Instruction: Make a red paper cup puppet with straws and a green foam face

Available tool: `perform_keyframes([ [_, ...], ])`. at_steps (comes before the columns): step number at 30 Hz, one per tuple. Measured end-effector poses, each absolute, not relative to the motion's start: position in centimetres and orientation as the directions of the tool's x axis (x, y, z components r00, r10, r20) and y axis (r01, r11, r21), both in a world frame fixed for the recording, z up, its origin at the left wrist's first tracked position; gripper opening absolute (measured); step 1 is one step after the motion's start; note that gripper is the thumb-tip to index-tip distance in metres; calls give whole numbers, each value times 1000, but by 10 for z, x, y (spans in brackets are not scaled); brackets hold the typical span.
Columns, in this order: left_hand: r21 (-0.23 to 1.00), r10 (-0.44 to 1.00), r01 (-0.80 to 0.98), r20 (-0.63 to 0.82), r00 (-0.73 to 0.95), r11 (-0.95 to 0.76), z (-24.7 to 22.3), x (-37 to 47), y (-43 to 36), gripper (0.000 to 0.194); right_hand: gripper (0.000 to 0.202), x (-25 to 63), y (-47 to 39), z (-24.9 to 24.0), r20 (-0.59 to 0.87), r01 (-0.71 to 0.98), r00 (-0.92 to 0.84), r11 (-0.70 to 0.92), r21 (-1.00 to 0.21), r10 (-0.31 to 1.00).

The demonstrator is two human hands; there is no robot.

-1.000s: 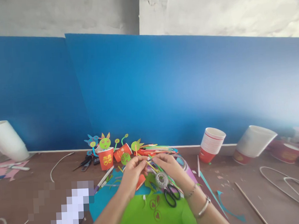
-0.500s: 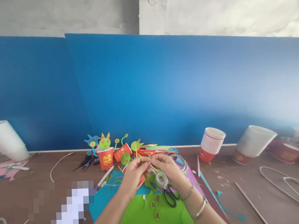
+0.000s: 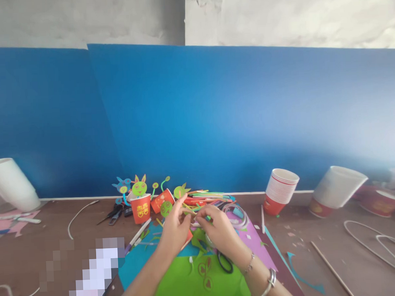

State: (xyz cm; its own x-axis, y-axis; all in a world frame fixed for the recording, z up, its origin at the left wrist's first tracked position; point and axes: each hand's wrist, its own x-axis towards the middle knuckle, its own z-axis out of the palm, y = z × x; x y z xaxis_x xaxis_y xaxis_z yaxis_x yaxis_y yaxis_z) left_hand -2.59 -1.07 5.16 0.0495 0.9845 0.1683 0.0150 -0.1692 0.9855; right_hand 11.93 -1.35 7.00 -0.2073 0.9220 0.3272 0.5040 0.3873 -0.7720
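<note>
My left hand (image 3: 175, 227) and my right hand (image 3: 217, 228) meet above the coloured paper. The left thumb and fingers pinch close together, with the index finger raised; the right fingertips pinch right beside them. Whatever small thing lies between the fingertips is hidden. Black-handled scissors (image 3: 225, 262) lie under my right hand, mostly covered. Below the hands is a green paper sheet (image 3: 190, 283) with drawn heart shapes, over a blue sheet (image 3: 130, 264). Behind my left hand stand a red paper cup (image 3: 141, 210) with a green paper face (image 3: 139, 188) and a tipped red cup (image 3: 162, 202).
Coloured straws (image 3: 212, 195) lie at the back, near a coiled clear tube (image 3: 245, 222). Stacked paper cups (image 3: 281, 191) stand to the right, by a wooden stick (image 3: 330, 266) and a white cable (image 3: 368, 241). A blue partition (image 3: 232, 120) rises behind the table.
My left index finger has lifted upward. My right hand has curled and shifted slightly down and left, covering more of the scissors and the round white piece by them.
</note>
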Motion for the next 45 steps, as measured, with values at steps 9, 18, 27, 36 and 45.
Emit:
perform_keyframes([
  [9, 994, 994, 40, 95, 60, -98, 59, -22, -15, 57, 17, 117, -14, 66, 377, 650, -242, 438, -621, 894],
  [18, 999, 1000, -39, 15, -4, -15, 58, -19, -15, 55, 17, 113, -16, 60, 448, 716, -237, 467, -519, 862],
  [27, 999, 1000, -49, -17, -14, 16, 64, -20, -14, 53, 18, 116, -14, 59, 434, 683, -254, 478, -552, 864],
  [36, 999, 1000, -35, -21, -10, 21, 64, -19, -16, 52, 17, 116, -16, 60, 438, 734, -289, 491, -469, 851],
  [45, 985, 989, -109, -139, -53, 133, 66, -20, -16, 57, 20, 108, -18, 48, 591, 822, -301, 518, -237, 749],
])
